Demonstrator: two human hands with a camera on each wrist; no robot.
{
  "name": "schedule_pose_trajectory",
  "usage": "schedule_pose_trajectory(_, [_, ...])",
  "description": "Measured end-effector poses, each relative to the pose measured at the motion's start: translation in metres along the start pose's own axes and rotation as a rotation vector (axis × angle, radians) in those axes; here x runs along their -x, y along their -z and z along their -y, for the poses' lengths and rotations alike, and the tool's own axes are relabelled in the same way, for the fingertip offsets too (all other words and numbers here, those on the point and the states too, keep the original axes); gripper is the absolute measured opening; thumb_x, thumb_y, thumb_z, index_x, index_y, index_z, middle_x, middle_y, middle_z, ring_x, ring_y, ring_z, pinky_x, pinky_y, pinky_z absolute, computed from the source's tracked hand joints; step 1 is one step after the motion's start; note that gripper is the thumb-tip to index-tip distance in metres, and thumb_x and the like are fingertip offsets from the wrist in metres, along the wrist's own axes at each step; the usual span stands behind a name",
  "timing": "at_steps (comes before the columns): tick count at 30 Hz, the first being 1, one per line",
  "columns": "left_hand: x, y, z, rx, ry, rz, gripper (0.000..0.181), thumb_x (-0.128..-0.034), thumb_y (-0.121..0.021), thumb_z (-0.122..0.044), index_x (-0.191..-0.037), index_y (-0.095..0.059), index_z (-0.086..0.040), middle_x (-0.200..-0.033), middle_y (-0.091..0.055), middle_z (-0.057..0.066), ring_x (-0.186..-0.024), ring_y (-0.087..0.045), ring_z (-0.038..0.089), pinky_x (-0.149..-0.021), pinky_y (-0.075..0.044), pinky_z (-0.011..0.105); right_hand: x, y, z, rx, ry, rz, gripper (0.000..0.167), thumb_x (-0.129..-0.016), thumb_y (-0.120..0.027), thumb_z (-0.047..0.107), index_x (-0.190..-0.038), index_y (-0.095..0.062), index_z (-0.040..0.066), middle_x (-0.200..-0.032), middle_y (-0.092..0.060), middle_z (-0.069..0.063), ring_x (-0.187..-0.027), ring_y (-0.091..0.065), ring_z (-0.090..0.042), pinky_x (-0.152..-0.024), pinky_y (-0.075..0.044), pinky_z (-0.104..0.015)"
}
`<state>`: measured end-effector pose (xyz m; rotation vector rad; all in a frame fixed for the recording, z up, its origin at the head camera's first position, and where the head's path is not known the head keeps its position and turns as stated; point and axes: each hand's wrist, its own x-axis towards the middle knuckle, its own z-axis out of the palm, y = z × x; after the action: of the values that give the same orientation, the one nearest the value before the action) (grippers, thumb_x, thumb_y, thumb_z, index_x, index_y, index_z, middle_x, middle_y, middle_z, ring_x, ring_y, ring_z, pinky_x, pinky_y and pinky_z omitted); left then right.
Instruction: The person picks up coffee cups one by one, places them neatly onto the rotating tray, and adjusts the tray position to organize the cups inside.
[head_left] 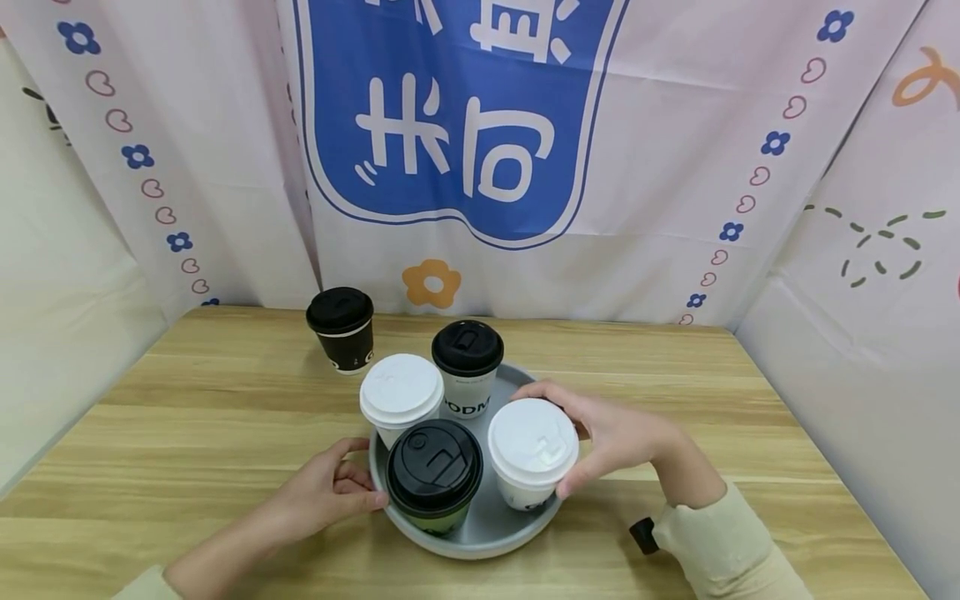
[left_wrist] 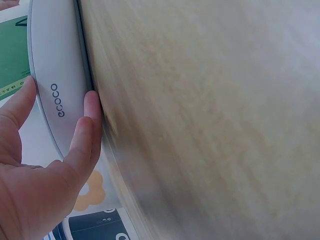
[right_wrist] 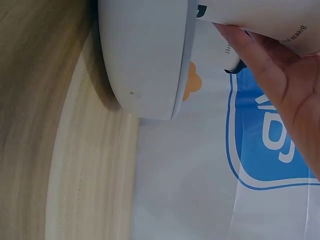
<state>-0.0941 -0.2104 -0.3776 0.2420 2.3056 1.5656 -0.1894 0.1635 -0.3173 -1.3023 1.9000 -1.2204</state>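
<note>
A round grey tray (head_left: 498, 543) rests on the table, and its side wall (left_wrist: 56, 60) reads "ecoco" in the left wrist view. My left hand (head_left: 330, 492) pinches the tray's left rim, thumb on top and fingertips low on the side. At the tray's right, my right hand (head_left: 611, 429) grips a white cup with a white lid (head_left: 534, 442), which stands upright. Also on the tray are a green cup with a black lid (head_left: 435, 467) at the front, a white-lidded cup (head_left: 401, 392) at left and a white cup with a black lid (head_left: 468, 354) at the back.
Behind the tray, to the left, a black cup with a black lid (head_left: 341, 325) stands on the wooden table (head_left: 225, 400). A printed white cloth (head_left: 660, 167) hangs along the table's back edge. Near the right sleeve is a small black object (head_left: 643, 535).
</note>
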Motion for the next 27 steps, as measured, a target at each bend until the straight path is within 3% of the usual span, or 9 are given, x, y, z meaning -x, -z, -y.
schedule_pose_trajectory(19, [-0.0011, 0.0005, -0.0007, 0.007, 0.013, 0.001, 0.088, -0.0862, -0.078, -0.017, -0.145, -0.022, 0.015, -0.097, -0.070, 0.012, -0.088, -0.068, 0.019, -0.073, -0.054, 0.024, -0.0003, -0.0068, 0.0018, -0.041, 0.006, 0.049, 0.098, -0.073, -0.089, 0.014, -0.149, -0.027, 0.010, -0.141, -0.048, -0.009, -0.124, -0.054, -0.019, -0.103, -0.051, -0.036])
schedule_pose_trajectory(27, [-0.0003, -0.0003, -0.0010, 0.008, 0.014, 0.001, 0.088, -0.0864, -0.078, -0.017, -0.145, -0.021, 0.016, -0.096, -0.070, 0.012, -0.088, -0.068, 0.019, -0.073, -0.054, 0.024, 0.0075, -0.0042, -0.0004, -0.015, -0.012, 0.057, 0.107, -0.076, -0.086, 0.038, -0.156, -0.019, 0.012, -0.151, -0.041, -0.009, -0.134, -0.047, -0.017, -0.107, -0.047, -0.036])
